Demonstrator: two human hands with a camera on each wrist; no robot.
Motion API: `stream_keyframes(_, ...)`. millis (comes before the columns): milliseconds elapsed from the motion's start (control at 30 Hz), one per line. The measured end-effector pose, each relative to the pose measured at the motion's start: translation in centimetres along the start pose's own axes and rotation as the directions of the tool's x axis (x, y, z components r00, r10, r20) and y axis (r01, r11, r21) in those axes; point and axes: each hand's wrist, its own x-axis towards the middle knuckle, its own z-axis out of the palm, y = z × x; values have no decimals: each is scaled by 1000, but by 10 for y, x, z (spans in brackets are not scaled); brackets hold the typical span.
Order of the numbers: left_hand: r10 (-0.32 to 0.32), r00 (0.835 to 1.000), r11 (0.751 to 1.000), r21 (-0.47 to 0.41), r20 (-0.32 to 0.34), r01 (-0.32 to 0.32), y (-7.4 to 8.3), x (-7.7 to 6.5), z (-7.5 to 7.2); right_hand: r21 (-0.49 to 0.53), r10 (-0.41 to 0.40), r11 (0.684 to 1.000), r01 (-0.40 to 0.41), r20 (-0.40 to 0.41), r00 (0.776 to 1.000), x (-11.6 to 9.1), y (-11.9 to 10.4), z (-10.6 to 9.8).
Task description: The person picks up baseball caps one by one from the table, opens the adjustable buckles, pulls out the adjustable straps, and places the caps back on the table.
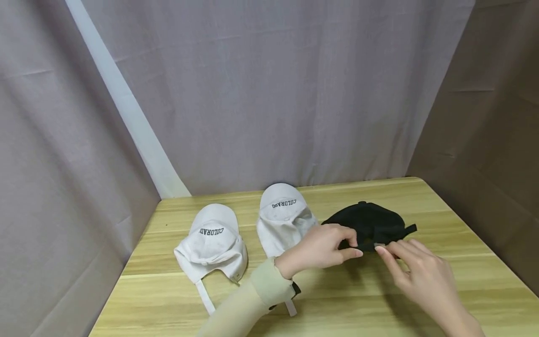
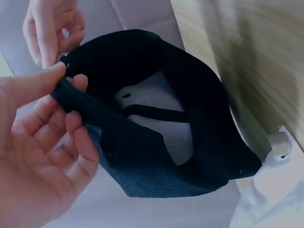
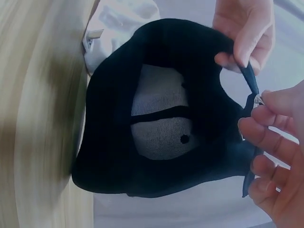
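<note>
A black cap (image 1: 366,217) is held up between both hands at the right side of the table, its crown facing away. With thumb and fingers, my left hand (image 1: 322,245) pinches the back strap (image 3: 248,78) at one side of the rear opening. My right hand (image 1: 421,271) grips the strap's other side, thumb and forefinger at a small metal buckle (image 3: 258,100). Both wrist views look into the cap, where a pale lining (image 3: 161,137) shows, crossed by a dark band. A loose strap end (image 1: 410,229) sticks out on the cap's right.
Two white caps lettered "COLORADO" lie on the wooden table (image 1: 147,299): one at the left (image 1: 212,229), the other (image 1: 282,208) in the middle, partly behind my left forearm. Their straps trail toward the front. Grey curtain-like cloth (image 1: 261,103) stands behind the table.
</note>
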Motion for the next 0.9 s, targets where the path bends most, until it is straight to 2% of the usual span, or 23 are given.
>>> stream_keyframes(167, 73, 997, 997, 31, 40, -74, 5, -2, 5, -11, 0, 1000, 0, -2, 1000, -2, 1, 0)
stream_keyframes(233, 77, 996, 997, 28, 41, -78, 5, -3, 5, -7, 0, 1000, 0, -4, 1000, -2, 2, 1)
stream_keyframes(467, 18, 999, 1000, -6, -26, -19, -4, -5, -5, 29, -55, 998, 55, -19, 998, -2, 2, 3)
stream_keyframes(533, 27, 1000, 1000, -3, -7, -27, -4, -6, -5, 24, -66, 998, 66, -15, 998, -1, 2, 3)
stream_keyframes(667, 74, 994, 997, 1, 77, -75, -2, -8, -3, 1, -56, 998, 56, 26, 998, -4, 3, 1)
stream_keyframes(733, 90, 992, 996, -10, 92, -89, -2, -9, -2, -1, -53, 999, 53, 39, 998, -5, 3, 0)
stream_keyframes(900, 52, 998, 999, -12, 23, -52, -5, -8, -2, 35, -85, 996, 85, 2, 996, -3, 2, 1)
